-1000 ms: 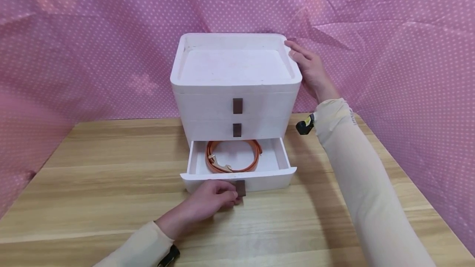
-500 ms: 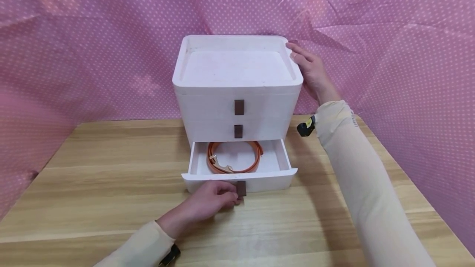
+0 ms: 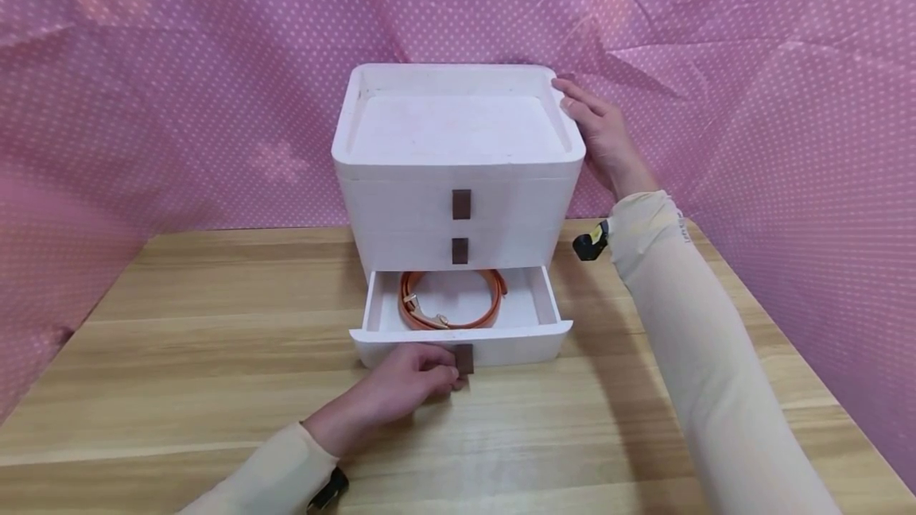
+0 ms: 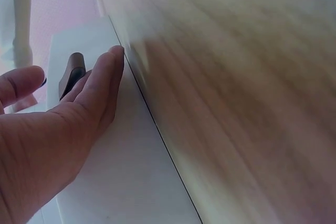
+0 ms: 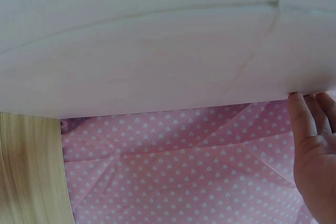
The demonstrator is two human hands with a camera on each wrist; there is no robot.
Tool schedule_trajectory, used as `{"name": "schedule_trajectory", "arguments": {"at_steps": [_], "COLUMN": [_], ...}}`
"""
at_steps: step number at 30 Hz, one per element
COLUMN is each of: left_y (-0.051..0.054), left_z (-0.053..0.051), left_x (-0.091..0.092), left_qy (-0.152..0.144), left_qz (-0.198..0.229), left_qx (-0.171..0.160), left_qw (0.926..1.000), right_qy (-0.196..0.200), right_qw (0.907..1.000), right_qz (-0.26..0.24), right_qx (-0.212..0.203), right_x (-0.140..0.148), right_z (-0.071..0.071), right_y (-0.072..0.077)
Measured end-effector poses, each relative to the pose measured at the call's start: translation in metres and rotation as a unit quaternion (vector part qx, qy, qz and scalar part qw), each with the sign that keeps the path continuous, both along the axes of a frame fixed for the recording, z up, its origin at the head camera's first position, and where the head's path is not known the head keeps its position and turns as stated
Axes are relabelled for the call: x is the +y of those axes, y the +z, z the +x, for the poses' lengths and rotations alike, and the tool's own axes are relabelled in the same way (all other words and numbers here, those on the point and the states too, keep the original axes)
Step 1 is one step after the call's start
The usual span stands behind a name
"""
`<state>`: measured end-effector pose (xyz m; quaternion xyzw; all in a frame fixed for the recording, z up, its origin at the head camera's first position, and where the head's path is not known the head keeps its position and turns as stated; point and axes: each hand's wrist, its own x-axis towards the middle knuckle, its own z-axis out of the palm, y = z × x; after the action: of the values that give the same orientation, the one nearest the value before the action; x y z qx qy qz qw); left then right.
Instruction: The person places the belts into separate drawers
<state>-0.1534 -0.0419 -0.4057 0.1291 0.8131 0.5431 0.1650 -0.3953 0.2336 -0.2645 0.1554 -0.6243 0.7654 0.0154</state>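
Observation:
A white drawer unit (image 3: pixel 408 205) stands on the table with its bottom drawer (image 3: pixel 522 350) pulled out. Inside that drawer lies a coiled orange-brown belt (image 3: pixel 494 310) with a gold-coloured buckle. My left hand (image 3: pixel 411 380) is at the drawer front, beside its brown pull tab (image 3: pixel 464 358). In the left wrist view, the fingers (image 4: pixel 100 85) lie fairly straight along the white front, close to the tab (image 4: pixel 72 74), with the thumb (image 4: pixel 23 83) apart from it. My right hand (image 3: pixel 604 137) rests against the unit's upper right side, fingertips touching the white wall (image 5: pixel 157 66).
Above the pulled-out drawer, two more drawers with brown tabs (image 3: pixel 461 204) are closed. The unit's top is a shallow tray (image 3: pixel 458 129) with a raised rim. Pink dotted cloth (image 3: pixel 215 86) hangs behind and beside the wooden table (image 3: pixel 215 356).

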Motion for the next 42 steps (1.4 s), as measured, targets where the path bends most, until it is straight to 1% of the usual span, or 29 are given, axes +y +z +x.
{"name": "schedule_trajectory", "arguments": {"at_steps": [5, 8, 12, 18, 21, 28, 34, 38, 42], "left_y": [0.001, 0.001, 0.0, 0.002, 0.002, 0.0, -0.001, -0.002, -0.002], "left_z": [0.0, -0.001, -0.002, -0.003, -0.004, -0.004, -0.004, -0.003, -0.003], "left_x": [0.0, 0.0, 0.001, 0.001, 0.002, 0.005, 0.008, 0.01, 0.011], "left_qy": [0.013, 0.017, 0.017, 0.018, 0.019, 0.023, 0.034, 0.047, 0.062], "left_qz": [-0.005, -0.003, 0.002, -0.013, -0.014, 0.049, 0.058, 0.083, 0.092], "left_qx": [-0.014, -0.016, -0.009, -0.001, -0.002, -0.022, -0.014, -0.03, -0.055], "left_qw": [0.9998, 0.9997, 0.9998, 0.9997, 0.9997, 0.9983, 0.9976, 0.995, 0.9923], "right_qy": [-0.001, -0.001, 0.001, 0.004, 0.002, 0.005, 0.001, -0.001, 0.002], "right_qw": [1.0, 1.0, 0.9999, 1.0, 1.0, 0.9999, 1.0, 1.0, 1.0], "right_qz": [0.004, 0.008, 0.013, -0.003, -0.009, -0.014, -0.002, -0.001, -0.004], "right_qx": [-0.002, -0.003, -0.003, 0.001, 0.004, 0.003, -0.001, -0.004, 0.0], "right_x": [0.0, 0.0, 0.0, 0.0, 0.0, 0.001, 0.002, 0.002, 0.001], "right_z": [0.0, 0.001, 0.001, 0.001, 0.001, 0.001, 0.001, 0.002, 0.002], "right_y": [0.001, 0.002, 0.002, 0.002, 0.002, 0.001, 0.001, 0.001, 0.001]}}
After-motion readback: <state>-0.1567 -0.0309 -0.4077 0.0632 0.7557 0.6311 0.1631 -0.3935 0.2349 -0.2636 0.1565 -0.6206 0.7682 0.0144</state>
